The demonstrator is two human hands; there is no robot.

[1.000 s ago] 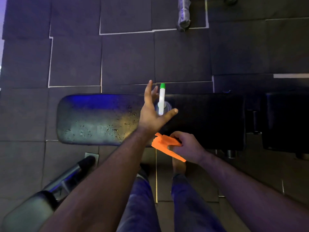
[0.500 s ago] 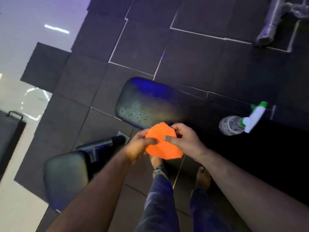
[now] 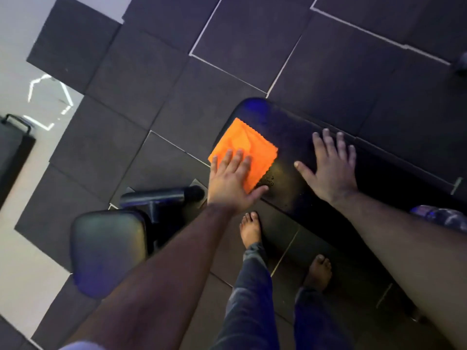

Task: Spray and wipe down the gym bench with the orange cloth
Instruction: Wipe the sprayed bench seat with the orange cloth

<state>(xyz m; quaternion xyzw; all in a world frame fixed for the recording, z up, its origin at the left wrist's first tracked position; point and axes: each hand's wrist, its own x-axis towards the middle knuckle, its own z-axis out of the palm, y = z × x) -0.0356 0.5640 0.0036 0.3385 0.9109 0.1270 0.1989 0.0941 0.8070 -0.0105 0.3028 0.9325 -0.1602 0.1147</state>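
now the orange cloth (image 3: 246,148) lies folded flat on the rounded end of the black gym bench pad (image 3: 293,147), and the left hand (image 3: 233,181) presses on the cloth's near edge with fingers spread and flat, gripping nothing. at about three o'clock from the cloth, well apart from it, the right hand (image 3: 331,168) rests palm-down and splayed on the bare pad. droplets (image 3: 269,180) glisten on the pad between the hands, and a second padded seat (image 3: 108,248) stands at about eight o'clock from the cloth.

L grip (image 3: 233,181) flat, fingers spread, palm down; R grip (image 3: 331,165) likewise, both arms extended fwd.
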